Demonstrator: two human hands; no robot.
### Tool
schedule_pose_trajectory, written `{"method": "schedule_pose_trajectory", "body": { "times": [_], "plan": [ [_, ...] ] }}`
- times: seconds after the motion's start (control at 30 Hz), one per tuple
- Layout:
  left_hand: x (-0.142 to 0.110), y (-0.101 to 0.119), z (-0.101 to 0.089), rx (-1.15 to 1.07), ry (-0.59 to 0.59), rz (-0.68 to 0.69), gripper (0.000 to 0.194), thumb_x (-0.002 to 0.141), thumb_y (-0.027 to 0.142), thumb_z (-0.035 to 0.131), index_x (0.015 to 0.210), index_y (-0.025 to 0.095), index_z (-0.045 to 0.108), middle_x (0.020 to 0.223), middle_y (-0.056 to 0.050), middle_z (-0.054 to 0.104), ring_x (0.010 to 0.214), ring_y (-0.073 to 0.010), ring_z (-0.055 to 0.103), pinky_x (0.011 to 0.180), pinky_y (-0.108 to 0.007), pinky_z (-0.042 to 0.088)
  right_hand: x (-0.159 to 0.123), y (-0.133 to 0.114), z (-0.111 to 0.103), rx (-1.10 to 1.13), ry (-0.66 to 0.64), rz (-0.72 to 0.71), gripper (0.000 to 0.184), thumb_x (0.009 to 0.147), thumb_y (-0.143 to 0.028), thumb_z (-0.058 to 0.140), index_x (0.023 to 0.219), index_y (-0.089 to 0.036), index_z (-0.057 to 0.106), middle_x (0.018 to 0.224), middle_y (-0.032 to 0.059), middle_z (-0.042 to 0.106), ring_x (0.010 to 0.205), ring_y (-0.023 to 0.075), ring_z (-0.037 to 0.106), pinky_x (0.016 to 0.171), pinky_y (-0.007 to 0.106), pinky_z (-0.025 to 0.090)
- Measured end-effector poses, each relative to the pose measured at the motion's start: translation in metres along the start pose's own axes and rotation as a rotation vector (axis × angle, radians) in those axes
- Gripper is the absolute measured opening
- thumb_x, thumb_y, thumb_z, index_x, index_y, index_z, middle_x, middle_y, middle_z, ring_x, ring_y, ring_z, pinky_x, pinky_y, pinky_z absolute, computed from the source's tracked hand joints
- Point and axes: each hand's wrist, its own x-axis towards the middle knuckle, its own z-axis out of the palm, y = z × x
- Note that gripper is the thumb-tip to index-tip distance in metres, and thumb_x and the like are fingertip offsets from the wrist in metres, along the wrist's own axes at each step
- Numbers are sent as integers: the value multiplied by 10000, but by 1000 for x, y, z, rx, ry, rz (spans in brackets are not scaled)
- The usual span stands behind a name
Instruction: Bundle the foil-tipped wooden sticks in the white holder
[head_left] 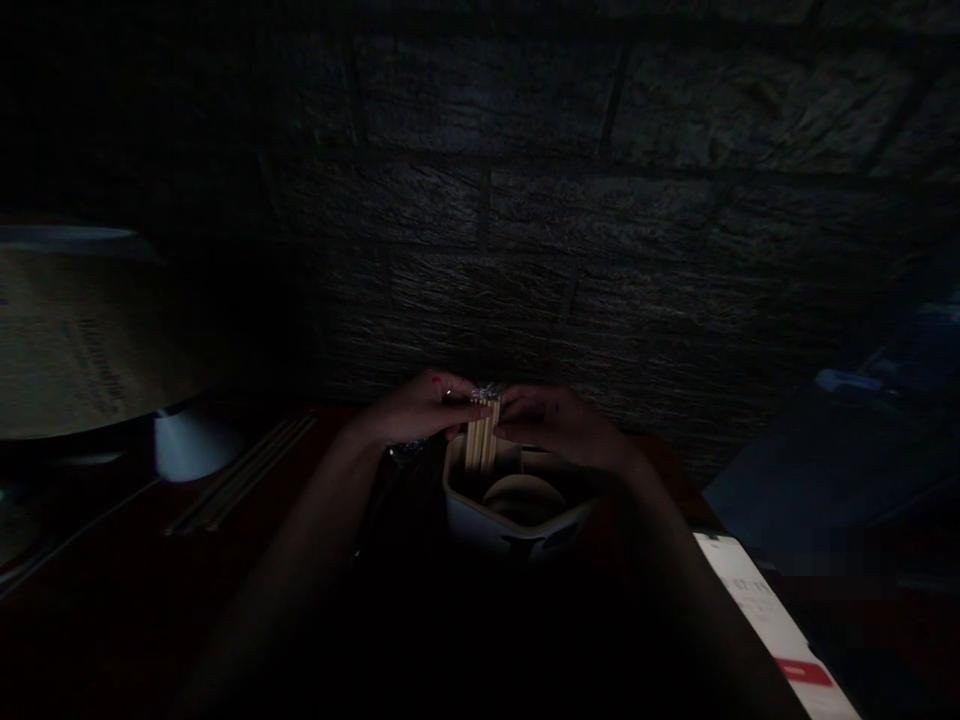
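Note:
Both my hands are closed on a bundle of pale wooden sticks (482, 440), which look like chopsticks. My left hand (424, 405) grips the upper end from the left, and my right hand (555, 425) from the right. Something shiny and crinkled, perhaps clear plastic, shows at the top of the bundle between my fingers. The sticks stand nearly upright, their lower ends inside an open angular box (487, 525). A round, pale-rimmed thing (525, 490) sits in the box beside them. Darkness hides much of the box and my fingertips.
Several long thin sticks (247, 470) lie on the dark reddish table at the left. Near them are a pale cone-shaped object (191, 445) and a large printed bag or sack (90, 330). A lit phone (772, 620) lies at the right. Behind rises a brick-patterned wall (480, 200).

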Motion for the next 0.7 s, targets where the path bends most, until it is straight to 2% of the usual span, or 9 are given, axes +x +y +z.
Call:
{"method": "schedule_pose_trajectory", "body": {
  "times": [0.3, 0.5, 0.7],
  "plan": [
    [0, 3, 2, -81, -10, -27, 243, 786, 337, 692, 895, 120, 697, 676, 14, 609, 536, -79, 501, 503, -185, 391, 2, 2, 1, -100, 16, -67, 183, 815, -297, 675, 956, -181, 672, 893, 30, 700, 803, 147, 630, 723, 273, 462],
    [1, 2, 4, -111, -46, -16, 231, 770, 301, 708, 881, 99, 696, 660, 8, 599, 549, -81, 485, 500, -181, 375, 1, -1, 3, -162, 36, -25, 202, 834, -344, 652, 928, -167, 675, 848, 28, 692, 738, 134, 612, 651, 248, 436],
    [2, 2, 5, -69, -28, -18, 289, 747, 346, 727, 893, 99, 690, 609, 20, 561, 527, -84, 457, 476, -183, 342, 1, 0, 3, -99, 16, -40, 144, 796, -277, 683, 868, -160, 645, 765, 4, 663, 683, 118, 583, 632, 241, 419]
  ]
}}
